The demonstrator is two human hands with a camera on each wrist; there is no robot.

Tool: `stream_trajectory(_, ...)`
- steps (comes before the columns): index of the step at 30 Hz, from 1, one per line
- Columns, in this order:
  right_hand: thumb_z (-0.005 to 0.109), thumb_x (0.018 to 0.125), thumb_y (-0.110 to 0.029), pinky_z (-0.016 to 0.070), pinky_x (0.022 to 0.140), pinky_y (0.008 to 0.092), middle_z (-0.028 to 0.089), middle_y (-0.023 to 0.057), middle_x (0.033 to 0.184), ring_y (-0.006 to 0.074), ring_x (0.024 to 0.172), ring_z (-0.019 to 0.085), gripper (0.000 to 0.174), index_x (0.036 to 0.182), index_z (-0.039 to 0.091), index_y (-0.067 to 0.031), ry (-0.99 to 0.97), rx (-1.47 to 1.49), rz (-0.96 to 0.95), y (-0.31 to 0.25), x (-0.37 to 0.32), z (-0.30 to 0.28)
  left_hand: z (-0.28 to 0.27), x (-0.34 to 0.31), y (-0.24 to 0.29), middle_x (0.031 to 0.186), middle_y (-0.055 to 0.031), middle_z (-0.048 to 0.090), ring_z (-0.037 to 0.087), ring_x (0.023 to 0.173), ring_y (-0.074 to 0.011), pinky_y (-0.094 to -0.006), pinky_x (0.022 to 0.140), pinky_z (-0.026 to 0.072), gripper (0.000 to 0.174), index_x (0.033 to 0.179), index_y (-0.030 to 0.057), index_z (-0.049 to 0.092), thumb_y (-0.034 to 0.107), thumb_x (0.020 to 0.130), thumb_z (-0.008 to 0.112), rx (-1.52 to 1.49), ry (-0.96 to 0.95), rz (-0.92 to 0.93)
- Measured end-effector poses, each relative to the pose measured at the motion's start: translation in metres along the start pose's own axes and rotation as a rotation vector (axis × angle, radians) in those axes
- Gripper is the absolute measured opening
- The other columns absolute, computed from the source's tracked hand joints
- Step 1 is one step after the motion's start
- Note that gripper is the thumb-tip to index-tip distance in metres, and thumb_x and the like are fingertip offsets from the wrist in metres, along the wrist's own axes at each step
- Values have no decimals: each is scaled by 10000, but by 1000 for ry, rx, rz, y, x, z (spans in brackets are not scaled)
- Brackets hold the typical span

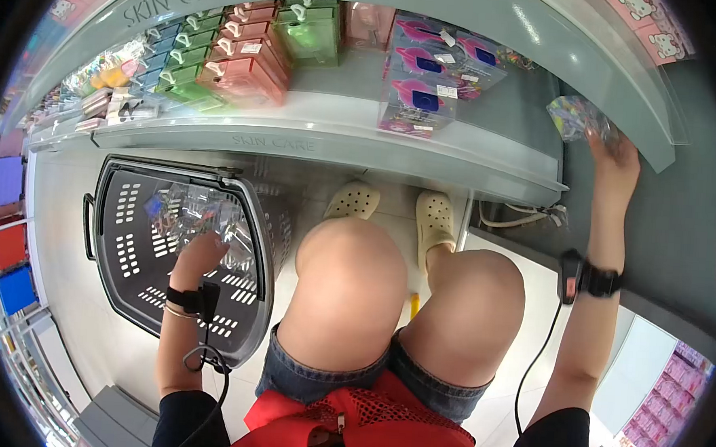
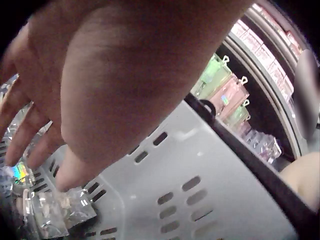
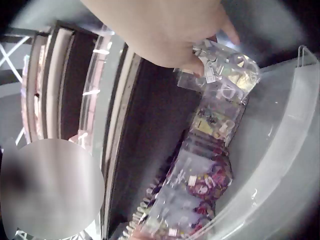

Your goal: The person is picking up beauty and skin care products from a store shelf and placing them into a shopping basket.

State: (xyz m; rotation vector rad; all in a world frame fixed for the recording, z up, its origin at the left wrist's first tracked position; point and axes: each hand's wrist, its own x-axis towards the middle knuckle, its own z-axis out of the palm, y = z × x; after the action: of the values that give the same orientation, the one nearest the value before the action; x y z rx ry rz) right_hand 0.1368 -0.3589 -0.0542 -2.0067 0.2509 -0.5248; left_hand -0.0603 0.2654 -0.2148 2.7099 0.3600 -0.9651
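My left hand (image 1: 202,254) reaches down into a dark grey shopping basket (image 1: 140,285) on the floor at left. Its fingers are extended and spread above several clear plastic packets (image 2: 50,215) at the bottom of the basket. Over at the right end of the shelf, my right hand (image 1: 614,149) grips a clear plastic packet (image 3: 237,67) with a small white label, the thumb lying across its near side. Colourful contents (image 1: 570,120) show through the plastic in the head view. Beneath it in the right wrist view stands a row of similar clear packs (image 3: 212,117).
The shelf ahead bears green and pink hanging pouches (image 1: 248,72) and boxed pink items (image 1: 417,101). Its grey lip (image 1: 313,144) runs across in front of my knees. A clear plastic guard (image 3: 280,135) borders the packs at right. My feet in clogs (image 1: 437,219) stand below the shelf.
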Motion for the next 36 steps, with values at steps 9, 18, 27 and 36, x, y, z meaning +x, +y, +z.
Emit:
stream_trajectory(9, 647, 845, 7, 547, 767, 294, 643, 128, 1013, 217, 885, 638, 295, 1132, 578, 27, 34, -622, -219, 66, 92, 30, 31, 10, -5, 937, -194, 682, 648, 920, -372, -448, 789, 514, 313, 1004, 37, 658, 300, 842, 609, 26, 81, 69)
stream_trajectory(18, 628, 858, 14, 565, 790, 318, 613, 94, 1052, 191, 919, 626, 306, 1153, 562, -30, 36, 239, 211, 54, 92, 58, 30, 8, -3, 1007, -223, 662, 628, 964, -396, -482, 836, 503, 378, 1063, 38, 620, 338, 833, 625, 10, 12, 28)
stream_trajectory(27, 579, 883, 17, 515, 933, 376, 565, 125, 1151, 244, 1034, 587, 318, 1193, 514, -4, -500, 172, -191, 163, 126, 6, 51, 31, -16, 1050, -257, 640, 622, 990, -417, -476, 842, 506, 601, 1241, -21, 495, 366, 814, 668, -36, 9, -33)
stream_trajectory(36, 625, 877, -119, 393, 1070, 418, 469, 206, 1351, 295, 1244, 501, 635, 1383, 318, 110, -232, 168, 210, 37, 15, 5, 69, 54, -4, 1303, -313, 488, 458, 1256, -438, -477, 1022, 421, 876, 1281, -49, 466, 487, 666, 786, -136, -121, -82)
